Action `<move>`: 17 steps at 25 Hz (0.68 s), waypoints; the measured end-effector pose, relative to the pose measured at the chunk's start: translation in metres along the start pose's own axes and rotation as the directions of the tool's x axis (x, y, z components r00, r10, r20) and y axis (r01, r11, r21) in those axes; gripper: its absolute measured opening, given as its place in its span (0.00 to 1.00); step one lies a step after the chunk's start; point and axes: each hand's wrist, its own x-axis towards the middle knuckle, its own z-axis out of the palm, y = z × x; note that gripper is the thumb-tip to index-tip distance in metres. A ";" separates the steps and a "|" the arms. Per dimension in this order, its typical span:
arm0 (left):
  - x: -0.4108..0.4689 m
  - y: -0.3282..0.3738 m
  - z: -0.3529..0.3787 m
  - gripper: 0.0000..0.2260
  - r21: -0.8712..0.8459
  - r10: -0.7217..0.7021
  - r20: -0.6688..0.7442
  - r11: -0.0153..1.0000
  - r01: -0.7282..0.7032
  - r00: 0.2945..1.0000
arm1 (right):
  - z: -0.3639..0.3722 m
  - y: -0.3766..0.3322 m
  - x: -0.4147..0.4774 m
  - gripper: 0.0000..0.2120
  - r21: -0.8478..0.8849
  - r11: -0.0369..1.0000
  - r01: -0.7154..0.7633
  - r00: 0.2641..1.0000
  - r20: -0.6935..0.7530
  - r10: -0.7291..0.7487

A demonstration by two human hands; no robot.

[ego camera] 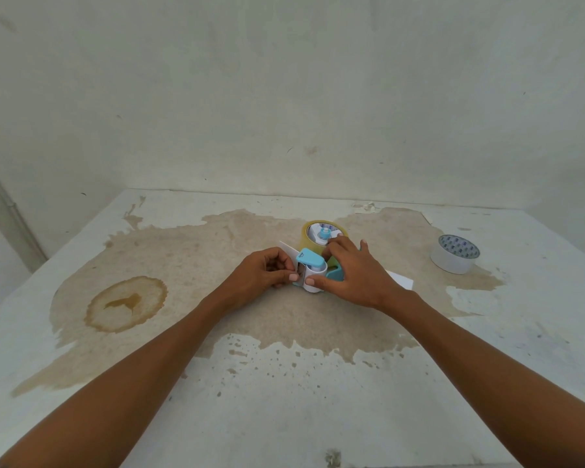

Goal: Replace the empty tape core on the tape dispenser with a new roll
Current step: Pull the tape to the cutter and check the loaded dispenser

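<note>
A white and light-blue tape dispenser lies on the stained table at the middle. A yellowish clear tape roll sits on its spindle at the far end. My right hand grips the dispenser body from the right, thumb on the white front roller. At the cutter end, my left hand pinches something small with thumb and fingertips, apparently the tape end. A white tape core with blue print inside stands apart at the right.
A white card or sheet lies under the dispenser and pokes out beside my right wrist. A brown ring stain marks the table at the left. The wall rises just behind the table's far edge.
</note>
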 end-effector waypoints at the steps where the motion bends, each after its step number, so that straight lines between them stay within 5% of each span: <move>1: 0.000 0.000 0.000 0.05 0.009 0.005 0.006 1.000 -0.005 1.000 | 0.000 0.000 -0.001 0.30 0.001 1.000 -0.001 1.000 0.001 0.001; 17: -0.007 0.009 -0.005 0.07 -0.032 -0.017 0.011 0.999 0.017 1.000 | -0.004 0.000 -0.003 0.35 0.116 0.992 -0.041 0.999 0.010 0.040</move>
